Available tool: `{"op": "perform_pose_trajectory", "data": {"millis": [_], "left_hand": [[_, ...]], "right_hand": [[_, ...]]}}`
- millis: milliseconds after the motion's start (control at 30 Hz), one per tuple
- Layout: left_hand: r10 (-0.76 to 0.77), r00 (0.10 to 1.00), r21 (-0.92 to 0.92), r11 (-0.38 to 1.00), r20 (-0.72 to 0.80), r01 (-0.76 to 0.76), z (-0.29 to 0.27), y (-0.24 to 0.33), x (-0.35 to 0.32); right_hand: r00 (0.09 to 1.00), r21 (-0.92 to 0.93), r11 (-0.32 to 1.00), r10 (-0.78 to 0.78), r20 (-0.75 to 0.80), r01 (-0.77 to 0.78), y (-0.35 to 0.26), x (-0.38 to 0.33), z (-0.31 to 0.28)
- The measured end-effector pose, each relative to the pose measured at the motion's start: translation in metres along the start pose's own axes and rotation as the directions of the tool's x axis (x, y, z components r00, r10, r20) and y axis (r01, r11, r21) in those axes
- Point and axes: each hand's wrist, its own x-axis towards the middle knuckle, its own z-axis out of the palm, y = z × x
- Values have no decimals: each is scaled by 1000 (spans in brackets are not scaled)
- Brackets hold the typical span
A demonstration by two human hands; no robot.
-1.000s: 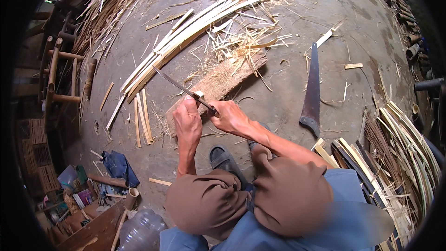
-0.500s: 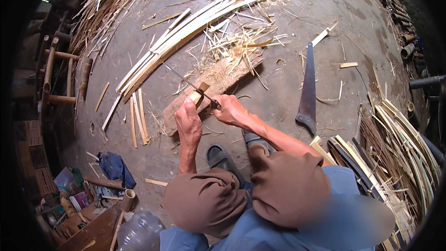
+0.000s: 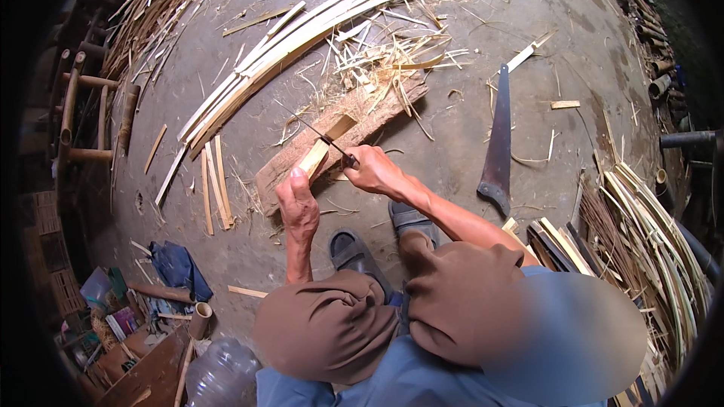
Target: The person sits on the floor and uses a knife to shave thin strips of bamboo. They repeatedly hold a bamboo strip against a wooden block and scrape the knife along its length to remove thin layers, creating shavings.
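While the person crouches over a grey concrete floor (image 3: 528, 22) strewn with shavings and splinters, the left hand (image 3: 298, 207) is closed around the near end of a short pale bamboo piece (image 3: 320, 147), which leans on a rough wooden block (image 3: 377, 117) lying flat on the floor. Just to its right, the right hand (image 3: 375, 171) is clenched on the handle of a thin dark knife (image 3: 317, 132), whose blade runs up and left across the bamboo piece; the two hands sit near each other but do not touch. Beyond the block, a bundle of long split bamboo strips (image 3: 302, 38) curves across the floor, and a few short slats (image 3: 215, 188) lie to the left. A dark hand saw (image 3: 498, 143) rests flat on the floor to the right, well apart from the hands. Heaps of thin bamboo splints (image 3: 656, 241) line the right edge, bamboo poles (image 3: 83, 105) stand at the left, and a blue cloth (image 3: 177, 267) and a clear plastic bottle (image 3: 222, 373) lie among clutter at lower left. Dark sandals (image 3: 354, 252) show beneath the knees.
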Motion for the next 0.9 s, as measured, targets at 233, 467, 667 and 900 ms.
{"op": "perform_pose_trajectory", "data": {"millis": [233, 467, 667, 900], "left_hand": [[-50, 997, -25, 998, 66, 52, -17, -11, -12], [-121, 992, -332, 936, 17, 120, -19, -18, -15], [-95, 995, -470, 879, -7, 81, -19, -31, -27], [-115, 976, -484, 875, -185, 11, -42, -19, -10]], "right_hand": [[995, -19, 997, 77, 69, -76, 11, 9, 7], [992, -41, 995, 98, 82, -95, 25, 23, 16], [986, -24, 990, 139, 90, -137, 50, 35, 29], [974, 3, 985, 170, 149, -172, 59, 61, 54]]}}
